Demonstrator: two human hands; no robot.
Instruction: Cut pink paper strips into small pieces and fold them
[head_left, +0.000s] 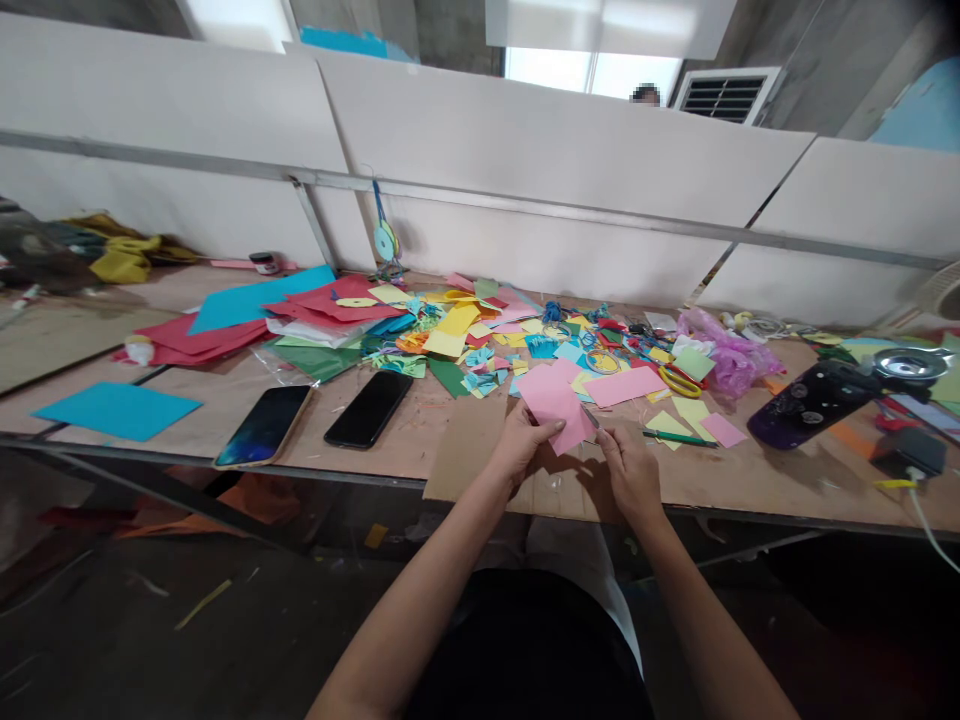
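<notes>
My left hand (525,445) pinches the lower edge of a pink sheet of paper (553,398) held just above the wooden table (420,425). My right hand (630,470) is closed beside it, gripping a thin grey tool whose tip (590,417) touches the pink sheet's right edge; I cannot make out what the tool is. A brown cardboard piece (465,448) lies under and left of my hands. A second pink sheet (624,385) lies flat just behind.
A heap of coloured paper scraps (480,335) covers the table's middle. Two phones (369,408) (264,425) lie left of my hands, a blue sheet (116,410) further left. A green pen (679,438), yellow scissors (679,380), a purple bottle (814,400) and a pink bag (731,355) are right.
</notes>
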